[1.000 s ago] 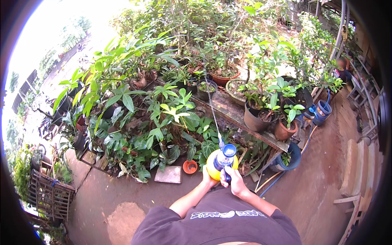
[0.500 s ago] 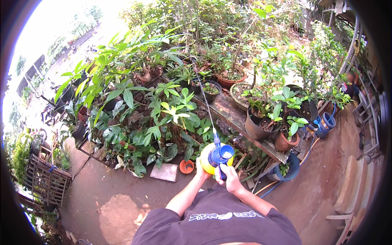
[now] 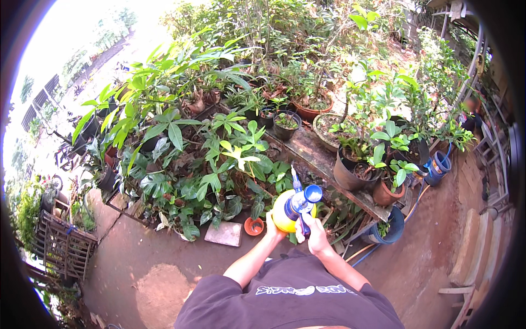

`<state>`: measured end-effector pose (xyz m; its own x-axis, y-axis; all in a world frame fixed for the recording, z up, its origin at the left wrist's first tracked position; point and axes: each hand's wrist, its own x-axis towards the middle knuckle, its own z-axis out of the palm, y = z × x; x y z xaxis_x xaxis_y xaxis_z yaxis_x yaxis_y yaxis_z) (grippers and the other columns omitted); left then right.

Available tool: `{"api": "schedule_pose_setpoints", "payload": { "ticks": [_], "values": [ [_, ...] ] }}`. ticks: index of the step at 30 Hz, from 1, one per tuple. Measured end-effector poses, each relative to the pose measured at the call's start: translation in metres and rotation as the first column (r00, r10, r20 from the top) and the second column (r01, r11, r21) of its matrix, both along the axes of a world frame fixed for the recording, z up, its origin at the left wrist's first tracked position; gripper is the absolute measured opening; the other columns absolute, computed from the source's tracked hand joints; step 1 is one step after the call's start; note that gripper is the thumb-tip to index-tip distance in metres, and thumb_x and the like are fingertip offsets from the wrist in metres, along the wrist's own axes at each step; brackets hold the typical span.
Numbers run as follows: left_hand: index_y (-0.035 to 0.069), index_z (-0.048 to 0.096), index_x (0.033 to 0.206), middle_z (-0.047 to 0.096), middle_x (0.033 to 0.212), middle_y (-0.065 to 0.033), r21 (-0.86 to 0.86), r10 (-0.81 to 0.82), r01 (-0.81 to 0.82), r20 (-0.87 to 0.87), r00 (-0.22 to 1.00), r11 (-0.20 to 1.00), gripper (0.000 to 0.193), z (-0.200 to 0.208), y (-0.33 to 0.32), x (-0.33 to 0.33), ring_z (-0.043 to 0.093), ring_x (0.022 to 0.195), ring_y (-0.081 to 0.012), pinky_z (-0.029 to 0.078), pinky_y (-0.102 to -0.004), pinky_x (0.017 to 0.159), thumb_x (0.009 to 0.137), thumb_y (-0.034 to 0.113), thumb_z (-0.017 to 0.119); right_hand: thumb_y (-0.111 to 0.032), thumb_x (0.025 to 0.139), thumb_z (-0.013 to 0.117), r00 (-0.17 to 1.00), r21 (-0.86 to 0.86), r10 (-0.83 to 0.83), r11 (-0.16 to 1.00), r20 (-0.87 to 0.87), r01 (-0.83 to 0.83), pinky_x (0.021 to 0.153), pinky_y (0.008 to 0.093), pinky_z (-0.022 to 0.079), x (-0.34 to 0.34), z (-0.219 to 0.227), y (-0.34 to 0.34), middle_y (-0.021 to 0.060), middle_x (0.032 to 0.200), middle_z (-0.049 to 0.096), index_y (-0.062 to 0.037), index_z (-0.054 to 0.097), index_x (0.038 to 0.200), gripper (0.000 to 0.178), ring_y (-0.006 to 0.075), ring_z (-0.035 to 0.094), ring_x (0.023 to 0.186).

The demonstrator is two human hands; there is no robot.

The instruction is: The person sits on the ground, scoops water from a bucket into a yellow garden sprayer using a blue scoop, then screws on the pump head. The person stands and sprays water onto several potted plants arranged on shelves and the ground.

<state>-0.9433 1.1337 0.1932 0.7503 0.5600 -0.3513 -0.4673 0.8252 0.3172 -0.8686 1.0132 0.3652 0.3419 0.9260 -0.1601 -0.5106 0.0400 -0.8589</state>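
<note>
A pump sprayer (image 3: 281, 211) with a round yellow tank and a blue head is held out in front of my body. My left hand (image 3: 272, 228) is wrapped round the left side of the tank. On the other side, my right hand (image 3: 312, 234) closes on the blue handle, its thumb near the top. The thin nozzle points away from me toward the leafy plants (image 3: 219, 159) and the potted plants behind them. No jet shows at its tip.
A worn bench (image 3: 312, 155) carries several pots, among them a black pot (image 3: 350, 174) and a terracotta pot (image 3: 388, 194). Below stand a blue bucket (image 3: 390, 227), a small orange pot (image 3: 253, 226) and a stone block (image 3: 223, 234). A person (image 3: 470, 115) is at the far right.
A thin stream ran from the nozzle toward the pots before; now it is gone. The sprayer's nozzle has shifted slightly right, and the whole view has moved a little.
</note>
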Motion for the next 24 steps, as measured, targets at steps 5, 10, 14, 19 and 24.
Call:
{"api": "schedule_pose_setpoints", "payload": {
  "ticks": [5,10,14,19,24],
  "values": [
    [0.013,0.053,0.116,0.063,0.097,-0.0042,-0.163,0.008,-0.013,-0.033,0.999,0.987,0.052,0.023,-0.036,-0.016,0.061,0.075,-0.0165,0.053,-0.0292,0.058,0.093,0.054,0.032,-0.033,0.096,0.041,0.999,-0.123,0.02,0.992,0.03,-0.017,0.041,0.0214,0.031,-0.021,-0.005,0.011,0.0005,0.055,0.048,-0.004,0.054,0.07,0.04,0.0067,0.041,0.042],
    [0.015,0.056,0.113,0.062,0.101,-0.001,-0.08,-0.169,0.157,-0.184,0.968,0.984,0.049,0.026,-0.016,-0.042,0.061,0.078,-0.0152,0.05,-0.0285,0.062,0.091,0.053,0.035,-0.033,0.094,0.043,0.999,-0.187,0.001,0.982,0.036,0.006,0.04,0.0212,0.029,-0.029,-0.015,0.022,-0.0017,0.055,0.044,-0.0065,0.051,0.07,0.037,0.0069,0.039,0.042],
    [0.014,0.058,0.095,0.051,0.08,0.0047,0.343,0.34,-0.165,-0.55,0.762,0.925,0.021,0.056,0.067,-0.057,0.046,0.069,-0.0043,0.037,-0.0185,0.06,0.087,0.031,0.048,-0.035,0.094,0.044,0.999,-0.164,0.021,0.986,0.041,-0.014,0.039,0.0213,0.026,-0.039,-0.011,0.035,-0.0021,0.052,0.042,-0.0073,0.05,0.069,0.038,0.0065,0.036,0.04],
    [0.006,0.061,0.087,0.055,0.076,-0.0044,0.846,0.382,0.533,-0.501,0.777,0.023,0.035,0.266,0.083,-0.025,0.051,0.071,-0.0169,0.041,-0.0293,0.065,0.092,0.036,0.044,-0.037,0.094,0.044,0.998,-0.187,0.008,0.982,0.062,0.004,0.039,0.0221,0.028,-0.047,-0.022,0.044,-0.0021,0.052,0.042,-0.0065,0.05,0.068,0.041,0.0064,0.036,0.04],
    [0.0,0.062,0.079,0.059,0.076,-0.018,0.447,0.428,0.813,-0.695,0.578,-0.372,0.038,0.289,0.059,0.007,0.062,0.075,-0.0336,0.048,-0.0418,0.068,0.089,0.034,0.048,-0.04,0.094,0.042,0.987,-0.211,-0.159,0.965,0.008,0.157,0.038,0.022,0.028,-0.057,-0.026,0.038,-0.0024,0.048,0.039,-0.0064,0.049,0.066,0.045,0.0065,0.036,0.039]
  ]
}}
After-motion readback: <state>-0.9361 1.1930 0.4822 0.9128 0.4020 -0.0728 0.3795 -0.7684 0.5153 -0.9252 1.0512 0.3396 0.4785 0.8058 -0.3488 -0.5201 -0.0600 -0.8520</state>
